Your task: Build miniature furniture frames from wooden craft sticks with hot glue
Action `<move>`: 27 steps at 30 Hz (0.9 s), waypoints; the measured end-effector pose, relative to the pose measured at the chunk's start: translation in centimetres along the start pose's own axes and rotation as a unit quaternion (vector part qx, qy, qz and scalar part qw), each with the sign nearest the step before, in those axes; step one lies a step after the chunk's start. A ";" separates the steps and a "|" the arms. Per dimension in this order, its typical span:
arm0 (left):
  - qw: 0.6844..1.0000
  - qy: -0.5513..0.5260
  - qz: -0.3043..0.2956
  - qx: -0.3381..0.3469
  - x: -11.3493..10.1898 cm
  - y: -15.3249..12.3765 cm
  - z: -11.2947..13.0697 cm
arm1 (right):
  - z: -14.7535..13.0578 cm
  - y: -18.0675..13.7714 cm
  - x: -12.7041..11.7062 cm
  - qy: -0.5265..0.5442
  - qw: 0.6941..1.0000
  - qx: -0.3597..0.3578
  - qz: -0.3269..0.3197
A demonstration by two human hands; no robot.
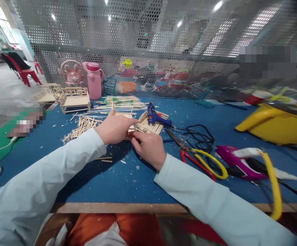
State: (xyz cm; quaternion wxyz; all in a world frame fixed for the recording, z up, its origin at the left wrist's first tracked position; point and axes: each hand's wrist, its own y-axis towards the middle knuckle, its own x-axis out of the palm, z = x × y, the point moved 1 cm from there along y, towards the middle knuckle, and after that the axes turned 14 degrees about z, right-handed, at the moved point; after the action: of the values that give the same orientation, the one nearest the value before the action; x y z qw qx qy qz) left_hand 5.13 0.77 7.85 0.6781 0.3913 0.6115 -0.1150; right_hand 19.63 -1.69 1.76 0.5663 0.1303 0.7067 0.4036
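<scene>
Near the middle of the blue table, my left hand (116,127) is closed around a small bed-like frame of thin wooden sticks (124,116), index finger stretched to the right. My right hand (150,146) pinches at the frame's near right corner; what lies between those fingertips is hidden. Just beyond the right hand, a blue glue gun (155,117) rests on a second stick frame (146,123). A pile of short cut sticks (84,127) lies left of my left hand, and longer sticks (122,101) lie behind.
Two finished-looking stick beds (75,99) stand back left beside a pink bottle (94,82). Scissors (202,159) with red and yellow handles, a black cable (199,133), a purple tool (240,160) and a yellow object (279,123) occupy the right. Perforated metal mesh (138,30) rises behind.
</scene>
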 end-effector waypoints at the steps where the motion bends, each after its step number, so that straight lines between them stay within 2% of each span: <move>1: 1.000 0.000 0.000 0.001 0.0 0.0 0.0 | 0.0 0.0 0.0 -0.001 1.000 -0.002 -0.003; 12: 1.000 0.006 0.010 0.023 0.2 -0.1 -0.4 | -0.3 0.0 -0.2 -0.020 0.999 0.000 -0.033; 27: 0.996 0.031 0.021 0.077 0.3 0.1 -0.5 | -0.3 0.0 0.0 -0.010 0.999 0.009 -0.036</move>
State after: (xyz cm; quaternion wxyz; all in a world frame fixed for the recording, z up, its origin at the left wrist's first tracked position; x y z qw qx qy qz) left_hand 4.91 1.27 7.64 0.6290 0.4582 0.6132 -0.1356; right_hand 19.41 -1.82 1.79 0.5865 0.1142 0.7087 0.3752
